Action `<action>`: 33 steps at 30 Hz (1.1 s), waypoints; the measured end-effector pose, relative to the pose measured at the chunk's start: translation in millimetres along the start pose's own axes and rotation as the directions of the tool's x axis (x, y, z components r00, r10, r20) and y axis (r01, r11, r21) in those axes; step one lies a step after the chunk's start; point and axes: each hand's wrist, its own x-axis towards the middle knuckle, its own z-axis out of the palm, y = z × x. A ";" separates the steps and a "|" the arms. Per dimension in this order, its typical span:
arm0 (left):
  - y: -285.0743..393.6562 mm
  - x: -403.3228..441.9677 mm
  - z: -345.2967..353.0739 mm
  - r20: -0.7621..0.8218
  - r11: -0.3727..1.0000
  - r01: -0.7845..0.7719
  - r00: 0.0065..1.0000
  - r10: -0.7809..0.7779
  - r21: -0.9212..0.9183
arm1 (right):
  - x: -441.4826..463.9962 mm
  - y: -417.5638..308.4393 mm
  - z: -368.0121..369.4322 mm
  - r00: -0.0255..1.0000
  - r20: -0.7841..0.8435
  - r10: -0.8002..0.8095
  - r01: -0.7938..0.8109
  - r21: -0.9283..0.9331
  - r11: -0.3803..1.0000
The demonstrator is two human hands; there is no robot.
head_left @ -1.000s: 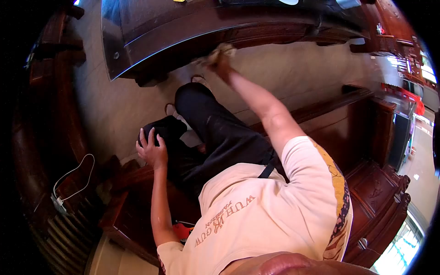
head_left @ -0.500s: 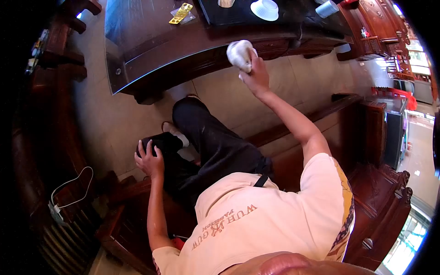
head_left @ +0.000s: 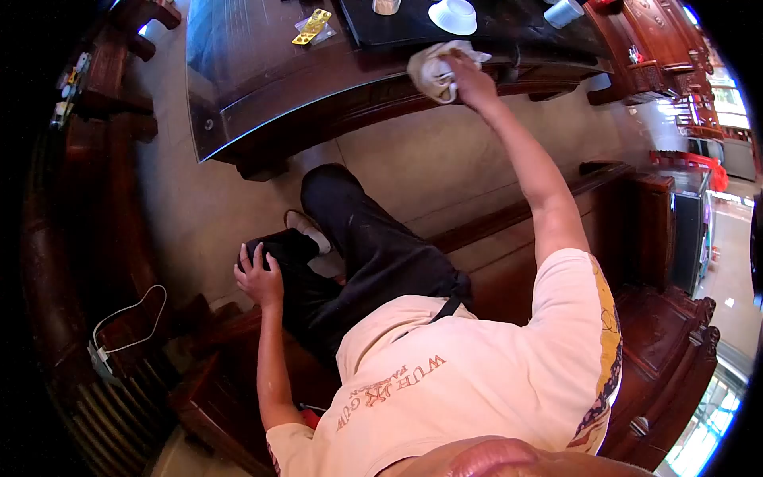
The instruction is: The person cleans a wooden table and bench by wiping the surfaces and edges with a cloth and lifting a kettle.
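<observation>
Here's your left hand (head_left: pixel 259 276), fingers fanned loosely over your knee (head_left: pixel 292 244), gripping nothing. Across now to the table (head_left: pixel 254 95), and at its front edge there's the cloth (head_left: pixel 430 75): off-white, crumpled, loosely bunched, a touch blurred, near the bowl (head_left: pixel 453 17), your right hand's (head_left: pixel 474 83) fingers curled onto it.

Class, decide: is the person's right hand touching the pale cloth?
Touching. The head view shows the right hand gripping the pale cloth, its fabric bunched against the hand.
</observation>
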 end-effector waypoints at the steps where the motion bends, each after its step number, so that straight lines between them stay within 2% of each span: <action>1: 2.1 -0.3 0.1 0.002 1.000 0.001 1.000 -0.001 -0.001 | 0.5 26.8 1.9 1.000 -0.030 0.006 -0.005 0.008 1.000; 3: 3.2 0.7 -5.0 0.011 1.000 0.001 1.000 -0.001 0.007 | 1.5 59.6 -12.0 0.985 0.069 0.160 -0.156 -0.060 0.986; 5: 4.2 1.9 -7.6 0.028 1.000 0.011 1.000 -0.010 -0.006 | 7.2 94.6 -12.4 0.988 0.046 0.147 -0.143 -0.095 0.985; 9: 5.5 4.1 -3.9 0.037 0.999 0.038 0.999 -0.038 -0.010 | 13.4 70.3 -11.0 0.951 0.095 0.296 -0.279 -0.158 0.947; 10: 6.8 6.8 -3.8 0.033 0.999 0.033 0.999 -0.032 -0.019 | 9.3 38.0 -23.2 0.962 0.086 0.260 -0.221 -0.320 0.921; 11: 6.6 8.3 -4.7 0.035 0.999 0.031 0.999 -0.030 -0.025 | 17.1 16.7 -28.3 0.949 0.195 0.249 -0.207 -0.215 0.955; 12: 6.9 6.6 -6.2 0.043 0.999 0.031 0.999 -0.030 -0.029 | 14.7 1.1 -11.1 0.999 0.032 0.023 -0.014 -0.256 0.967; 13: 8.3 5.5 -7.7 0.046 0.999 0.033 0.998 -0.032 -0.026 | 21.8 -29.1 -9.5 0.989 0.151 0.007 0.036 -0.286 0.958; 15: 10.2 9.1 -8.7 0.044 0.999 0.029 0.999 -0.028 -0.015 | 28.2 -66.1 36.0 0.950 -0.047 -0.309 0.280 -0.312 0.908; 16: 10.7 9.3 -9.6 0.036 0.999 0.036 0.999 -0.036 -0.007 | 30.6 -106.9 33.4 0.966 0.067 -0.250 0.259 -0.295 0.920; 17: 11.1 9.5 -9.5 0.034 0.999 0.044 0.998 -0.043 -0.016 | 35.4 -124.4 55.3 0.928 -0.093 -0.360 0.335 -0.209 0.919; 18: 11.3 9.7 -9.4 0.031 0.998 0.051 0.998 -0.050 -0.023 | 38.5 -154.2 59.8 0.906 -0.137 -0.401 0.361 -0.242 0.900; 19: 11.3 9.1 -9.0 0.029 0.998 0.060 0.998 -0.059 -0.030 | 44.0 -180.4 65.5 0.917 -0.103 -0.385 0.360 -0.204 0.910; 20: 10.8 8.2 -8.2 0.010 0.997 0.061 0.998 -0.061 -0.047 | 54.3 -197.7 81.6 0.885 -0.135 -0.445 0.422 -0.168 0.891; 23: 8.1 6.8 -7.7 -0.014 0.998 0.043 0.999 -0.044 -0.044 | 79.1 -273.3 45.6 0.909 0.095 -0.406 0.392 0.135 0.910; 26: 9.0 8.4 -10.9 -0.013 0.997 0.052 0.999 -0.053 -0.053 | 105.3 -312.1 48.9 0.920 0.149 -0.363 0.344 0.139 0.929; 29: 9.7 6.7 -10.0 -0.014 0.996 0.057 0.998 -0.058 -0.071 | 172.8 -312.1 100.2 0.900 0.194 -0.391 0.386 0.066 0.920; 31: 7.9 8.2 -9.1 -0.026 0.995 0.055 0.998 -0.058 -0.085 | 190.2 -324.4 71.3 0.978 0.166 -0.129 0.104 0.151 0.983; 33: 5.2 6.5 -6.2 -0.010 0.992 0.062 0.998 -0.063 -0.108 | 243.3 -308.4 114.8 0.981 0.040 -0.188 0.183 0.113 0.977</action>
